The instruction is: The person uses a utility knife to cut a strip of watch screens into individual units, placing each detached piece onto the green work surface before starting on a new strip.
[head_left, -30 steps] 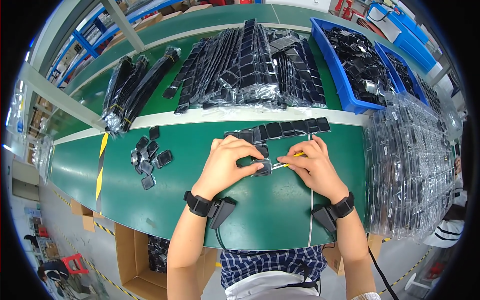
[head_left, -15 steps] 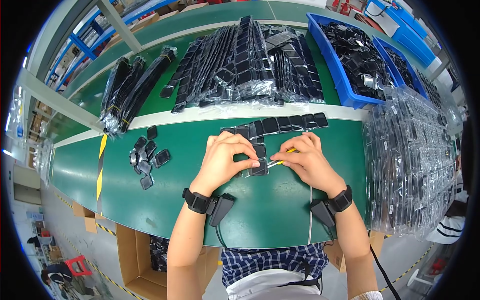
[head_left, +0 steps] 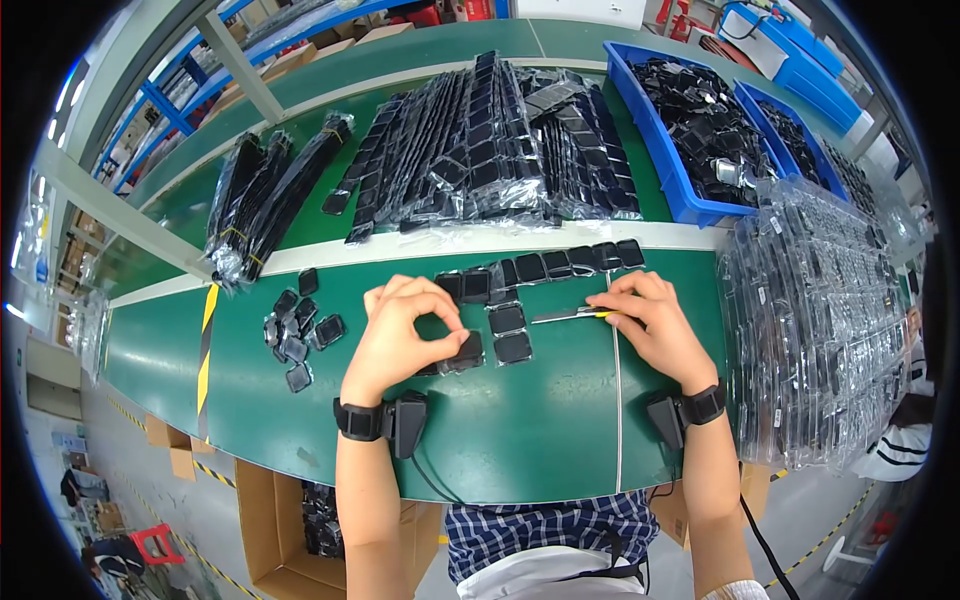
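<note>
My left hand (head_left: 412,335) is closed in a pinch at the edge of a square black piece in clear plastic (head_left: 466,352), partly covered by the fingers. My right hand (head_left: 648,318) grips a slim metal-bladed tool with a yellow handle (head_left: 568,316); whether knife or scissors is unclear. Its tip points left and stays apart from the pieces. Between my hands, two black pieces (head_left: 512,346) hang in a short column below a strip of linked, plastic-wrapped black squares (head_left: 555,265). More pieces (head_left: 462,286) lie at the strip's left end.
Loose black pieces (head_left: 296,340) lie in a pile at left. Behind a white rail stand stacked wrapped strips (head_left: 470,150) and tied bundles (head_left: 275,200). Blue bins (head_left: 690,205) of black pieces stand back right, beside stacked clear trays (head_left: 815,340). A cardboard box (head_left: 262,520) sits below the table's front edge.
My left hand has moved left and slightly down, from the column's lowest piece to the piece beside it. The right hand and its tool have drawn right, away from the column.
</note>
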The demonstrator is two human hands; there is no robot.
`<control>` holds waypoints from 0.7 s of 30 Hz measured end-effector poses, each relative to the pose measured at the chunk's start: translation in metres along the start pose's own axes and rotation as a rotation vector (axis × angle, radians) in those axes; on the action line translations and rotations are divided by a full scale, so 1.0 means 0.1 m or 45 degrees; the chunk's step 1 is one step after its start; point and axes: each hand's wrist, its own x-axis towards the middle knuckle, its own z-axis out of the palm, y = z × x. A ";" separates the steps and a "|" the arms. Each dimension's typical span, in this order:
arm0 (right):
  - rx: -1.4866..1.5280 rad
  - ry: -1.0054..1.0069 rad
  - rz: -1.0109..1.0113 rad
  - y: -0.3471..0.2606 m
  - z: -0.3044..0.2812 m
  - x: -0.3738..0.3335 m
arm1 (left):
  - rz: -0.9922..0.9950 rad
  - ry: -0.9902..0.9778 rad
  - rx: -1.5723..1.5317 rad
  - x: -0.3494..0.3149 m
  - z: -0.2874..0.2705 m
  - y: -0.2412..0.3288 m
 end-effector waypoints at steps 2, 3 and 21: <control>-0.015 -0.002 -0.010 -0.03 0.02 0.00 | -0.077 -0.093 0.067 -0.02 -0.02 0.04; -0.026 -0.003 -0.025 -0.05 0.05 0.00 | -0.042 -0.103 0.038 -0.02 0.00 0.09; 0.003 -0.038 -0.169 -0.21 0.26 0.05 | 0.023 -0.134 0.060 0.05 0.36 0.17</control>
